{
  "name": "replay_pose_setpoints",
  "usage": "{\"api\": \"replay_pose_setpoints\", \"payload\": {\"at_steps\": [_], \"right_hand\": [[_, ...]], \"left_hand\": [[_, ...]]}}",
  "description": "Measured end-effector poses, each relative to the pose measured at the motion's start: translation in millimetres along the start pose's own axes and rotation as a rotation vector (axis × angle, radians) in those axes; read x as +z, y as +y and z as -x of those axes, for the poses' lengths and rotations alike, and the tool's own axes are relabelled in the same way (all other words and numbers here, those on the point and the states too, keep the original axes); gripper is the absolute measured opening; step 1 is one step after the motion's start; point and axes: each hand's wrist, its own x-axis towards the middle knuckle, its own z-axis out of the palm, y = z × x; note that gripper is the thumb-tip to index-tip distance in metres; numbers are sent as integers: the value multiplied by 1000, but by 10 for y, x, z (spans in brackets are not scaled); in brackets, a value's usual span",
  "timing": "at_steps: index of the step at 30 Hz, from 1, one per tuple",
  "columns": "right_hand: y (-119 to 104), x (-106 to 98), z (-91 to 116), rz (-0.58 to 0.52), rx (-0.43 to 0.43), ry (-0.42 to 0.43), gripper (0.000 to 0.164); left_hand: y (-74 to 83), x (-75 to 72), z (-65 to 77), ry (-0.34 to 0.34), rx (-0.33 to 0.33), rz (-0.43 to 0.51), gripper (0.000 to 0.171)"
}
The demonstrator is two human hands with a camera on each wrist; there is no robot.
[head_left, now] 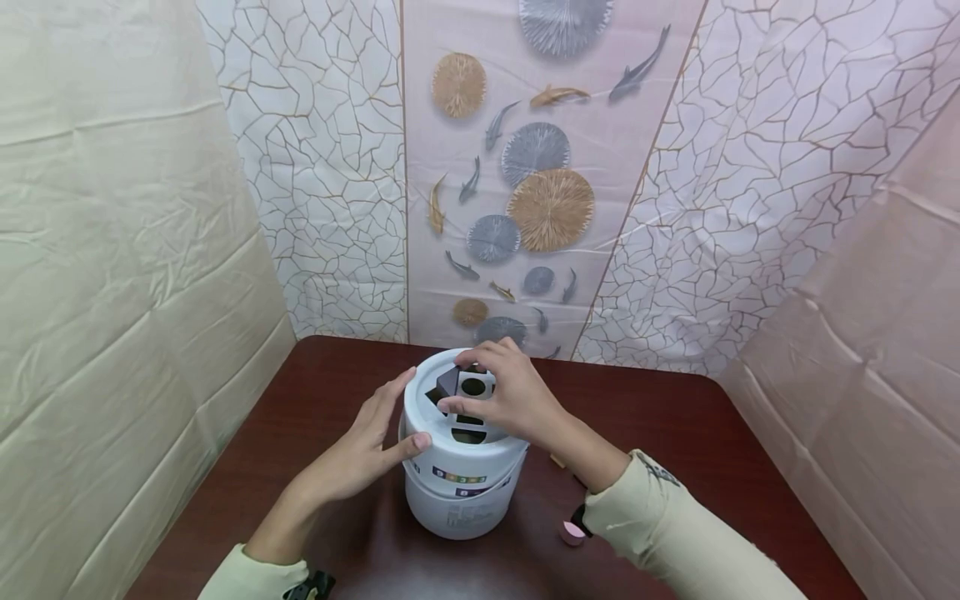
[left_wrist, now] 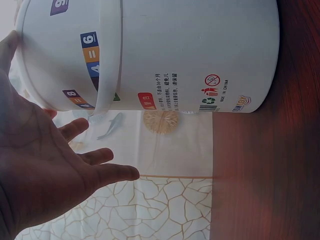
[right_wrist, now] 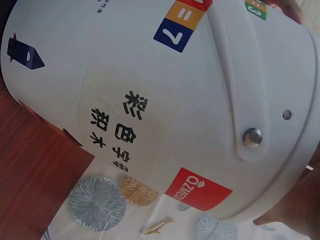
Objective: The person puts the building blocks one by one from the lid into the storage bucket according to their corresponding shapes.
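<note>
The white lidded bucket (head_left: 459, 510) stands upright on the dark red-brown counter (head_left: 645, 433). On top of the bucket, its lid (head_left: 440, 422) has several cut-out openings. Above those openings, the right hand (head_left: 512, 392) pinches a dark angular block (head_left: 447, 383) between thumb and fingers; whether the block has entered a hole I cannot tell. At the bucket's left side, the left hand (head_left: 367, 442) rests against the lid's rim, its fingers spread and its thumb over the edge. The handle (left_wrist: 111, 50) hangs down against the front of the bucket, fixed by a silver rivet (right_wrist: 252, 137). Right of the bucket, a pink round block (head_left: 572, 534) lies beside the right sleeve (head_left: 675, 525), partly hidden. Behind the bucket hangs a fish-patterned cloth (head_left: 555, 283).
</note>
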Motion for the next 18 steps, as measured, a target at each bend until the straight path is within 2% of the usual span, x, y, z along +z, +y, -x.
{"api": "replay_pose_setpoints", "payload": {"at_steps": [18], "right_hand": [[-49, 68, -22, 27, 7, -2, 59]], "left_hand": [[-5, 7, -3, -5, -12, 3, 94]]}}
